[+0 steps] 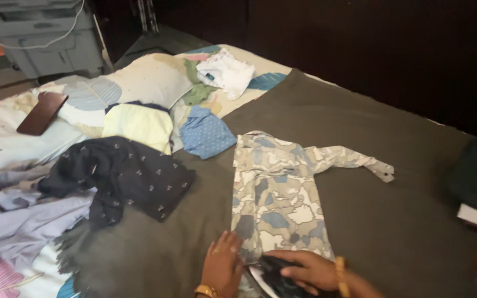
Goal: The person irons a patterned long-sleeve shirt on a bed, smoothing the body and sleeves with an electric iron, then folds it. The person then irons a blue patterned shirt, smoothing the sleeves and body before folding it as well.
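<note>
We see left hand (223,264) flat and open on the camo shirt (277,187) | right hand (309,270) holding a dark iron (274,278) | shirt spread on grey blanket (393,221), bed

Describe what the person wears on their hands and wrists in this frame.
Both hands are bare, without gloves, and no sleeves show at the bottom edge. The left hand has a gold-coloured wristwatch or bracelet at the wrist. The right hand has a gold-coloured bangle around the wrist. The view is too blurred to tell whether any rings are worn.
</note>
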